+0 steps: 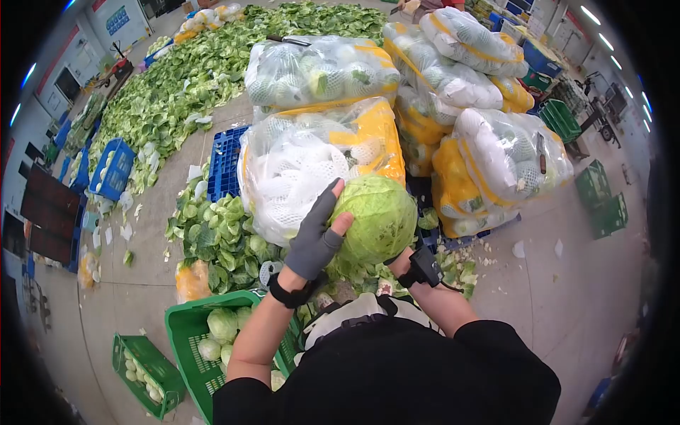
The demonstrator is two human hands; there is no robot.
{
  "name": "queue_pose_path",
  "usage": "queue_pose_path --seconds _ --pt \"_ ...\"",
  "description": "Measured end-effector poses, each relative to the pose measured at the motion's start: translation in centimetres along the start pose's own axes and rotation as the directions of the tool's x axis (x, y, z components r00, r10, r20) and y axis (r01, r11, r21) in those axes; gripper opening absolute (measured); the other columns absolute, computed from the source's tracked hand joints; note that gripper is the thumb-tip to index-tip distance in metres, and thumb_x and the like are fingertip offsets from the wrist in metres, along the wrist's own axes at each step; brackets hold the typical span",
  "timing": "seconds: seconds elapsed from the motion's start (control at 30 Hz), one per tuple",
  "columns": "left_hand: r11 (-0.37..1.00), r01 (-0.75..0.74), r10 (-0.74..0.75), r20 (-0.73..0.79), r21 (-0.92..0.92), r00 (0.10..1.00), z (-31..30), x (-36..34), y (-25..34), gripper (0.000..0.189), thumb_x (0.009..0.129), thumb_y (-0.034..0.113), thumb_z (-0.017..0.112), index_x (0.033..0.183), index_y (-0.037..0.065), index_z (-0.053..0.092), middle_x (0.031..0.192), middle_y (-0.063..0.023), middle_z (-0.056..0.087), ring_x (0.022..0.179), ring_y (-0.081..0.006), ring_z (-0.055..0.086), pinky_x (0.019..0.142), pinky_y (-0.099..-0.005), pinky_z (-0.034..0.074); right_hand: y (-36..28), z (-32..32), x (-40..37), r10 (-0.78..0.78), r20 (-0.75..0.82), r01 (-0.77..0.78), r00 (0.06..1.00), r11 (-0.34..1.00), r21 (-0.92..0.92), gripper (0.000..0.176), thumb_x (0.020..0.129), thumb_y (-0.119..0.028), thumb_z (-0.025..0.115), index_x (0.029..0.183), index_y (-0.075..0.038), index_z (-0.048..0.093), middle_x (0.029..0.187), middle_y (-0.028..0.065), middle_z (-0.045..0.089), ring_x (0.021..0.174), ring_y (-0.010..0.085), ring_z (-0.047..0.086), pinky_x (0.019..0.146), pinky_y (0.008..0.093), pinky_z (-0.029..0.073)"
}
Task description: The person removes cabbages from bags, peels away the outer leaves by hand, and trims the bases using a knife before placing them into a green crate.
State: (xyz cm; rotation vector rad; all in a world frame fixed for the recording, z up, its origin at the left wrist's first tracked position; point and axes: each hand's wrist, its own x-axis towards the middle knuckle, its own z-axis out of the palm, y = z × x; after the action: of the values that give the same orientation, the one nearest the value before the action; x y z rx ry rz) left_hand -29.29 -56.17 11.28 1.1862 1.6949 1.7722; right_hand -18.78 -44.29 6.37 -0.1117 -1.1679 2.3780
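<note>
Fingers of left hand, in grey fingerless glove, spread wide and pressed up the left side of cabbage, thumb across its front, so it has hold. Right hand mostly hidden under cabbage at lower right, only wrist with black strap device showing; cannot tell how its fingers sit. Cabbage held up in air at chest height, in front of stacked clear bags of netted cabbages on blue pallet. Green crate below left arm, holding a few trimmed cabbages. Smaller green crate further left. Loose leaves piled on floor beside pallet.
</note>
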Motion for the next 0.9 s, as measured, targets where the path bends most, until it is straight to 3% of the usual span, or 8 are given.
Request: queue_pose_path --seconds 0.13,0.2,0.3,0.37,0.43,0.67,0.8,0.9 --pt "0.986 -0.069 0.101 -0.223 0.149 0.969 3.1 -0.8 0.9 0.014 0.082 0.005 0.054 0.092 -0.001 0.063 0.098 -0.0143 0.061 0.096 -0.0237 0.056 0.084 -0.0293 0.042 4.2 -7.0 0.8 -0.183 0.155 0.232 0.971 0.551 -0.802 0.040 0.092 -0.022 0.039 0.128 -0.006 0.034 0.126 0.0089 0.043 0.112 0.0180 0.044 0.095 0.0305 0.036" --pt "0.981 -0.159 0.172 -0.114 0.115 0.978 2.7 -2.0 0.6 0.013 0.081 0.005 0.056 0.091 -0.001 0.062 0.097 -0.0136 0.061 0.094 -0.0230 0.057 0.082 -0.0300 0.043 6.0 -9.9 1.3 -0.154 -0.014 0.133 0.988 0.894 -0.428 0.037 0.092 -0.023 0.038 0.125 -0.006 0.037 0.122 0.0099 0.046 0.108 0.0198 0.047 0.092 0.0329 0.040" --pt "0.951 -0.258 0.285 -0.162 0.171 0.945 2.8 -1.5 -0.5 0.030 0.080 0.011 0.059 0.108 0.002 0.054 0.104 -0.0153 0.057 0.100 -0.0254 0.053 0.086 -0.0326 0.039 3.5 -9.5 1.3 -0.019 -0.152 0.026 0.988 0.999 0.044 0.038 0.092 -0.028 0.036 0.123 -0.006 0.040 0.118 0.0112 0.049 0.104 0.0231 0.051 0.089 0.0378 0.042" --pt "0.985 -0.173 0.173 -0.304 0.027 0.937 4.1 1.7 0.6 0.039 0.083 0.015 0.056 0.118 0.002 0.049 0.111 -0.0173 0.054 0.107 -0.0250 0.049 0.091 -0.0316 0.036 2.9 -10.4 1.8 0.080 -0.122 -0.037 0.989 0.947 0.319 0.049 0.089 -0.042 0.038 0.123 -0.006 0.042 0.118 0.0130 0.050 0.103 0.0278 0.052 0.089 0.0433 0.042" --pt "0.986 0.169 -0.168 -0.023 0.006 0.985 3.7 3.0 -1.5 0.043 0.085 0.018 0.054 0.123 0.001 0.045 0.115 -0.0177 0.053 0.111 -0.0228 0.047 0.093 -0.0292 0.035 0.4 -9.2 1.9 0.289 -0.033 -0.198 0.957 0.731 0.654 0.062 0.083 -0.054 0.039 0.124 -0.007 0.042 0.122 0.0140 0.048 0.108 0.0303 0.049 0.093 0.0452 0.039" --pt "0.938 -0.132 0.188 -0.150 0.319 0.971 6.8 4.0 -1.0 0.014 0.085 0.006 0.050 0.095 -0.002 0.055 0.092 -0.0139 0.060 0.084 -0.0254 0.059 0.080 -0.0304 0.044 0.2 -10.5 1.3 0.219 0.045 -0.172 0.975 0.610 0.773 0.063 0.082 -0.056 0.038 0.126 -0.010 0.042 0.124 0.0141 0.046 0.112 0.0315 0.045 0.095 0.0453 0.036" --pt "0.855 -0.410 0.410 0.072 0.316 0.909 7.2 0.1 0.6 0.005 0.084 0.003 0.047 0.083 0.000 0.051 0.086 -0.0167 0.059 0.080 -0.0323 0.057 0.077 -0.0392 0.045 1.0 -12.0 0.6 0.178 -0.025 -0.106 0.984 0.686 0.720 0.062 0.082 -0.055 0.039 0.124 -0.010 0.043 0.124 0.0119 0.047 0.111 0.0297 0.046 0.095 0.0439 0.036" --pt "0.852 -0.510 0.437 0.372 0.122 0.819 5.7 -1.9 -0.1 0.037 0.079 0.026 0.062 0.097 -0.003 0.047 0.098 -0.0184 0.056 0.088 -0.0350 0.054 0.081 -0.0413 0.043 0.6 -12.1 0.3 0.181 -0.084 -0.073 0.980 0.716 0.695 0.058 0.084 -0.052 0.038 0.124 -0.010 0.044 0.124 0.0097 0.048 0.112 0.0279 0.046 0.095 0.0425 0.036"
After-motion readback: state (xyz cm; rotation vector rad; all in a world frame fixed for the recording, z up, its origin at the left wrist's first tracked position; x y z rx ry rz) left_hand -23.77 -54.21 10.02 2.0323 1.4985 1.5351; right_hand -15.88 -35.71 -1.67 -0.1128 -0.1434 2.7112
